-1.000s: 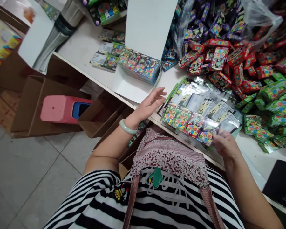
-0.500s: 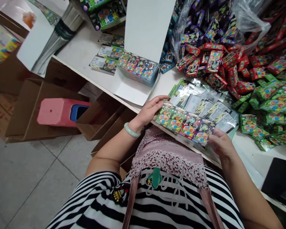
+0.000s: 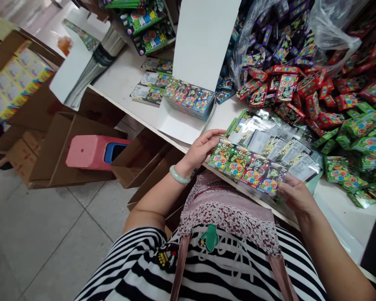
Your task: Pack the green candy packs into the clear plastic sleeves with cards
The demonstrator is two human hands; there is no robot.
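Note:
At the table's front edge my left hand (image 3: 204, 149) and my right hand (image 3: 296, 193) grip opposite ends of a row of small printed boxes (image 3: 247, 169). Green, red and dark purple boxes lie side by side in it, apparently in a clear sleeve. The fingers of my left hand curl over the left end, and my right thumb and fingers pinch the right end. Just behind the row lies a fanned stack of clear printed packets (image 3: 275, 142). Left of my left hand, an open white carton (image 3: 183, 125) holds a similar row of boxes (image 3: 189, 97).
Loose red boxes (image 3: 286, 88), purple boxes (image 3: 269, 31) and green boxes (image 3: 372, 138) are heaped at the back and right, near a clear plastic bag (image 3: 329, 33). Flat packets (image 3: 147, 93) lie left of the carton. Brown cartons (image 3: 61, 154) and a pink stool (image 3: 87, 152) stand on the floor.
The whole view has shifted slightly, so everything appears further right and lower. Both hands keep their hold on the row of boxes, with little other change.

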